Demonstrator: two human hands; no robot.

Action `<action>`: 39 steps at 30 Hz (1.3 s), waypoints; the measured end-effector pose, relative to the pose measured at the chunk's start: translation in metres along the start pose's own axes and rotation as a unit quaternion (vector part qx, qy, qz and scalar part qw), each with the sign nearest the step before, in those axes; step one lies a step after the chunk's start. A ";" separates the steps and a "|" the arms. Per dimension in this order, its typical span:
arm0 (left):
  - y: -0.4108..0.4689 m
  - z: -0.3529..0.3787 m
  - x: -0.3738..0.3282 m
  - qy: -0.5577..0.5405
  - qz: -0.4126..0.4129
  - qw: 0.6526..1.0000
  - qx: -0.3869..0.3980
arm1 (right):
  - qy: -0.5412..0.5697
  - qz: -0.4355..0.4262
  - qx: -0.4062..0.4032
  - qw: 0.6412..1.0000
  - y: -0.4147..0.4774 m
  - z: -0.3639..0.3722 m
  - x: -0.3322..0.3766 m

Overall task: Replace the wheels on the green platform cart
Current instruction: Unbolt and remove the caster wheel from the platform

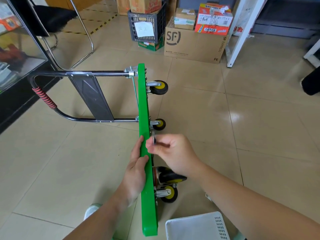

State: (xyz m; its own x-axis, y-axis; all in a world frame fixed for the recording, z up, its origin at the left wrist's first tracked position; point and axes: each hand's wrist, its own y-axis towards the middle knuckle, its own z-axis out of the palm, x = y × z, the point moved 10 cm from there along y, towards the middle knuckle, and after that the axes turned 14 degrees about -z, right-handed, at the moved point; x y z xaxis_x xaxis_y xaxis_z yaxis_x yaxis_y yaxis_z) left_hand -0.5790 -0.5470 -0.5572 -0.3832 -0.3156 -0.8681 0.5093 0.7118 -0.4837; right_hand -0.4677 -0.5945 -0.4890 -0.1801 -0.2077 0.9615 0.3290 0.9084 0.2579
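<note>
The green platform cart (pixel 144 108) stands on its long edge on the floor, its black handle (pixel 72 73) folded out to the left. Yellow-hubbed black wheels stick out on its right side: one far (pixel 158 87), one at the middle (pixel 159 124), one near (pixel 168 194), and a larger dark wheel (pixel 170 175) just above that. My left hand (pixel 136 168) grips the deck's edge, thumb over the top. My right hand (pixel 171 153) pinches a small metal tool (pixel 154 140) against the cart's underside.
A white plastic basket (pixel 197 226) sits at the bottom right by my arm. Cardboard boxes (pixel 194 44) and a dark crate (pixel 147 25) stand at the back. A chair frame (pixel 83 40) and glass cabinet (pixel 15 49) are on the left. Bare tiled floor lies to the right.
</note>
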 end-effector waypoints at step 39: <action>0.002 0.001 0.001 -0.012 -0.004 1.000 0.004 | 0.006 0.025 -0.007 1.000 0.011 -0.005 -0.004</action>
State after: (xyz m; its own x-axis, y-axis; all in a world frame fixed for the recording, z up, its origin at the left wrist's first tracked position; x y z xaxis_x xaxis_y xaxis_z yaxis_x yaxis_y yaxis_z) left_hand -0.5776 -0.5467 -0.5590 -0.3688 -0.3356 -0.8668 0.5123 0.7047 -0.4908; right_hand -0.4588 -0.5857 -0.4896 -0.1521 -0.1664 0.9743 0.3498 0.9129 0.2105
